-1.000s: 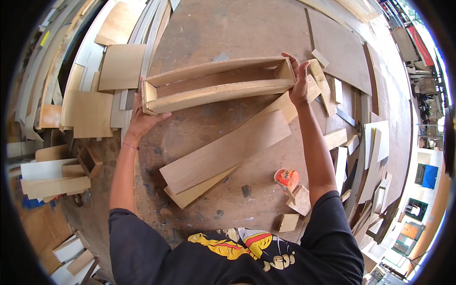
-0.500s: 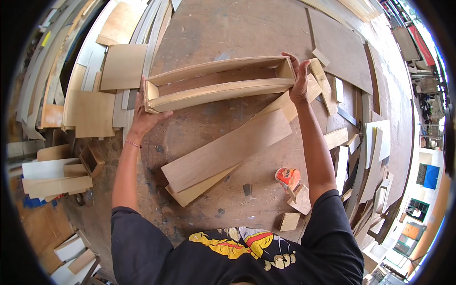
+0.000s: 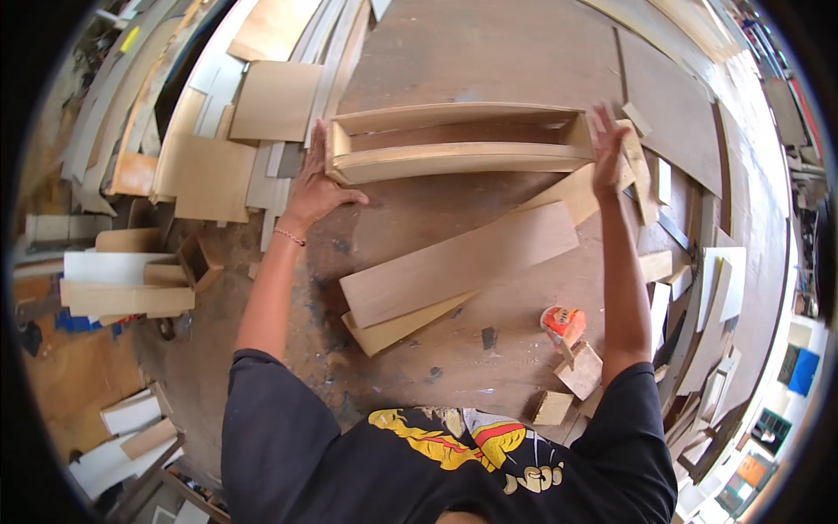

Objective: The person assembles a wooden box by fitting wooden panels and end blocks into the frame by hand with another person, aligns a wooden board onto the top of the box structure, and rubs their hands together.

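Note:
A long, narrow wooden box frame (image 3: 463, 161) lies across the upper middle of the workbench, its hollow side facing me. At its left end is my left hand (image 3: 316, 188), fingers spread, with the palm side against or very near the end piece. My right hand (image 3: 608, 153) is beside the right end, fingers apart and slightly blurred; a small gap seems to show between it and the box. Below the box, a brown flat board (image 3: 458, 262) rests slantwise over a longer, lighter board (image 3: 410, 323).
An orange-red cup (image 3: 562, 325) with a stick stands near wood blocks (image 3: 552, 408) at lower right. Stacked panels (image 3: 209, 179) line the left side. Offcuts (image 3: 661, 182) and long boards fill the right. More scraps (image 3: 127, 297) lie at far left.
The whole view has shifted, so the scene sits further right. The box looks more level. My right hand's fingers have come away from the box's right end, and my left hand's fingers have spread.

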{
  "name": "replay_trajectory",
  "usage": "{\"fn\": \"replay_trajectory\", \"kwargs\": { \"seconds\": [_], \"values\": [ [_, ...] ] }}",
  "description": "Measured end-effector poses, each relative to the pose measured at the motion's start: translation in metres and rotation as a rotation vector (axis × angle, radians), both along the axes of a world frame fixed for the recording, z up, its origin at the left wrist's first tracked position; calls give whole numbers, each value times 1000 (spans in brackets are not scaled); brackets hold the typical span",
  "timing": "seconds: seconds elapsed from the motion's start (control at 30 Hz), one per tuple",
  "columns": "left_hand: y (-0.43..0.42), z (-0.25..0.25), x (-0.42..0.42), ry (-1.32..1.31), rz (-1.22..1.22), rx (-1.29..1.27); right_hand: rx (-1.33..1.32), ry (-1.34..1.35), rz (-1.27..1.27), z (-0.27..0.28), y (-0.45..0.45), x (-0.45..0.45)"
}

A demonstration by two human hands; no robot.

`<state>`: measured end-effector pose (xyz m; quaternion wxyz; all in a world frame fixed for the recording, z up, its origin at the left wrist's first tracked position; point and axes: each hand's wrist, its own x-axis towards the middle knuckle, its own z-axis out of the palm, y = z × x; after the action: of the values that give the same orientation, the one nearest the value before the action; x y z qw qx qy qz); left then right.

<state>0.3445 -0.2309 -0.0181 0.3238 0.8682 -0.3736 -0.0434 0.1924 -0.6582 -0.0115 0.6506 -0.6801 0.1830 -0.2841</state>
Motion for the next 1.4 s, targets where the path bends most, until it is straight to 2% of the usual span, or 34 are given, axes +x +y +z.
{"fn": "replay_trajectory", "kwargs": {
  "seconds": [0.03,0.07,0.13,0.17,0.2,0.23,0.27,0.3,0.37,0.47,0.8,0.87,0.97,1.1,1.27,1.3,1.4],
  "values": [
    [2,4,-3,-25,10,37,-135,37,-89,15,3,-3],
    [5,8,-6,-28,20,43,-129,34,-80,28,7,-7],
    [7,21,-20,-103,149,-131,-664,98,-125,56,17,-18],
    [5,31,-27,-208,180,-141,-662,98,-123,64,24,-21],
    [7,34,-31,-207,179,-141,-918,141,-11,71,34,-23],
    [6,36,-34,-328,161,-84,-1173,187,105,76,43,-24],
    [4,38,-37,-447,142,-31,-1220,228,164,79,53,-24],
    [0,43,-41,-442,138,-40,-1309,335,235,82,61,-24],
    [-10,55,-46,-564,101,175,-1347,403,298,73,59,-24],
    [-24,59,-48,-646,55,233,-1384,449,307,66,50,-21],
    [-57,81,-46,-607,-65,428,-1440,434,374,69,39,-7],
    [-63,88,-39,-488,-249,401,-1409,476,363,67,38,-6],
    [-72,98,-31,-347,-260,537,-1438,486,378,68,38,-4],
    [-83,85,-19,-196,-275,560,-1477,551,444,71,35,2],
    [-90,83,-9,8,-324,388,-1487,681,505,74,36,10],
    [-91,82,-8,10,-326,392,-1477,808,539,80,40,12],
    [-91,76,-7,-5,-320,385,-1509,710,489,69,35,13]
  ]
}}
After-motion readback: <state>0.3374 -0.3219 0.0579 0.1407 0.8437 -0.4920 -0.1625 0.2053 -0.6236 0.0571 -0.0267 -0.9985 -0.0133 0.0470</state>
